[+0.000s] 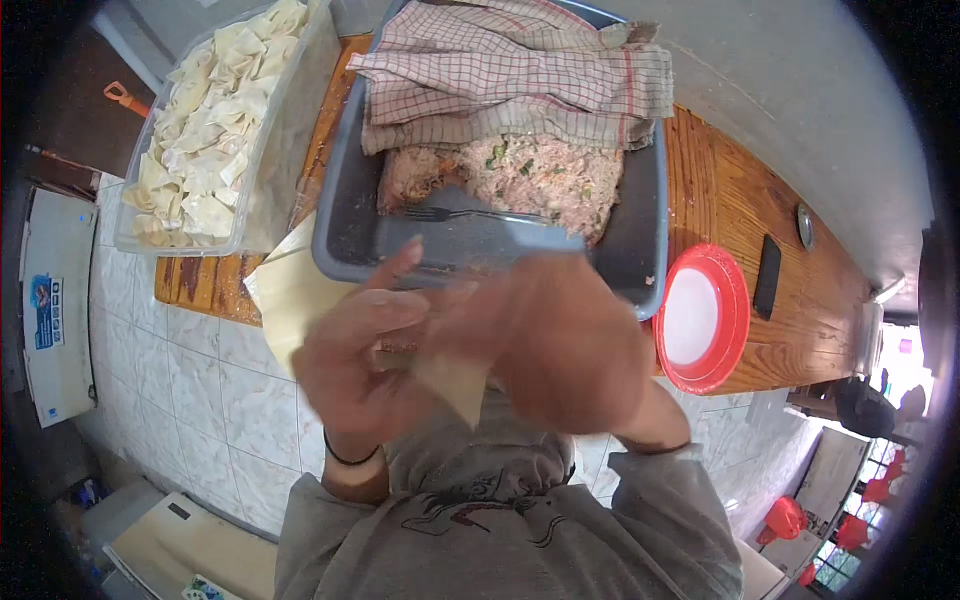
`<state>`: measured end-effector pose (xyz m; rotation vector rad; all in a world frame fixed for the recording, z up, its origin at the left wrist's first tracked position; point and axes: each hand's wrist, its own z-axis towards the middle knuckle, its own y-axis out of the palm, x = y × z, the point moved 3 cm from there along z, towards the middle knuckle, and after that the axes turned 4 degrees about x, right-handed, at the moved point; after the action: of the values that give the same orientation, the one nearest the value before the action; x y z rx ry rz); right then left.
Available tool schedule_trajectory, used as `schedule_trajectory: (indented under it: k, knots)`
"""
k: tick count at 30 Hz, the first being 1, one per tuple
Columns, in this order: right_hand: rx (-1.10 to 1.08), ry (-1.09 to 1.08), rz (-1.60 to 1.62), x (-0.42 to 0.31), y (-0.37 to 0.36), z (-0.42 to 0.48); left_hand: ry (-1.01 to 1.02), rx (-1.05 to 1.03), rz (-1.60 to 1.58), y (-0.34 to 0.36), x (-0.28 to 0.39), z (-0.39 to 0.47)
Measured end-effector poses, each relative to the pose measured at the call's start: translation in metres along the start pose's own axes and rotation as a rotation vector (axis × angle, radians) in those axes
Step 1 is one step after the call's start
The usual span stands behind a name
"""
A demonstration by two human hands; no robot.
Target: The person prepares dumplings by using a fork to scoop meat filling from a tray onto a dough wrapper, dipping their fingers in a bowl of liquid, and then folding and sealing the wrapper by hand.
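In front of my chest, my left hand holds a pale dough wrapper, one corner of which points down. My right hand meets it from the other side, its fingers on the wrapper and blurred by motion. The fingers hide most of the wrapper and whatever lies inside it. Just beyond the hands stands a grey plastic tub with minced meat filling flecked with green and orange. A fork lies in the tub, beside the filling. Flat pale wrapper sheets lie left of the tub, partly behind my left hand.
A checked cloth covers the tub's far part. At left stands a clear plastic box of folded dumplings. On the wooden table at right are a red basin with whitish contents and a black phone-like object.
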<state>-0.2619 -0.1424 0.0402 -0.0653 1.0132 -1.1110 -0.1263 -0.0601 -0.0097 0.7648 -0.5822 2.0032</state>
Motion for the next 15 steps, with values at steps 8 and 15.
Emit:
schedule_trajectory:
  k: [8, 15]
  knots:
    - [-0.132, -0.144, -0.076, -0.004, 0.01, -0.006, -0.284, 0.01, 0.211, -0.014, 0.005, -0.015]
    - [-0.322, 0.117, 0.195, 0.003, 0.058, 0.025, -0.576, 0.102, 0.229, -0.058, 0.006, -0.057]
